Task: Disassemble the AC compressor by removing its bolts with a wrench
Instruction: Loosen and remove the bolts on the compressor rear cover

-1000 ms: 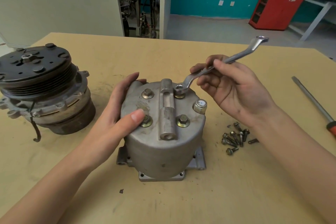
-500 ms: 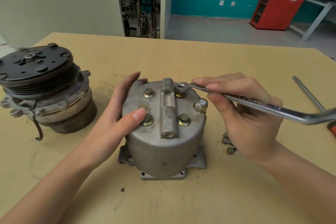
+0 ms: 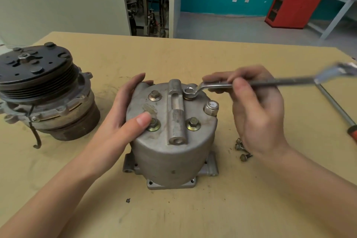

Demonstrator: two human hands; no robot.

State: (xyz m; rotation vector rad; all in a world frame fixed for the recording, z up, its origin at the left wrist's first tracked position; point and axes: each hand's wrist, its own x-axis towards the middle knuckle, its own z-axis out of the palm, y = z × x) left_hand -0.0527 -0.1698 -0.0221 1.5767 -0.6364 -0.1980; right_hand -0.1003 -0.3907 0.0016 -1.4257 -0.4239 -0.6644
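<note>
The grey AC compressor housing (image 3: 170, 152) stands upright at the middle of the table, with several brass-washered bolts in its top. My left hand (image 3: 123, 114) grips its left side, thumb lying over the near-left bolt (image 3: 154, 124). My right hand (image 3: 257, 110) pinches the shaft of a steel ring wrench (image 3: 270, 82). The wrench's ring end (image 3: 190, 91) sits over the far-right bolt, and the handle points right, blurred at its far end. The far-left bolt (image 3: 154, 95) and the near-right bolt (image 3: 193, 123) stand uncovered.
A second compressor part with a black clutch pulley (image 3: 36, 75) stands at the left. Several loose bolts (image 3: 241, 149) lie right of the housing, partly behind my right wrist. A screwdriver (image 3: 336, 106) lies at the right edge of the tan table (image 3: 212, 208).
The wrench handle swung from far right toward me and has now swung back away, still on the far-right bolt. My left hand has kept its hold.
</note>
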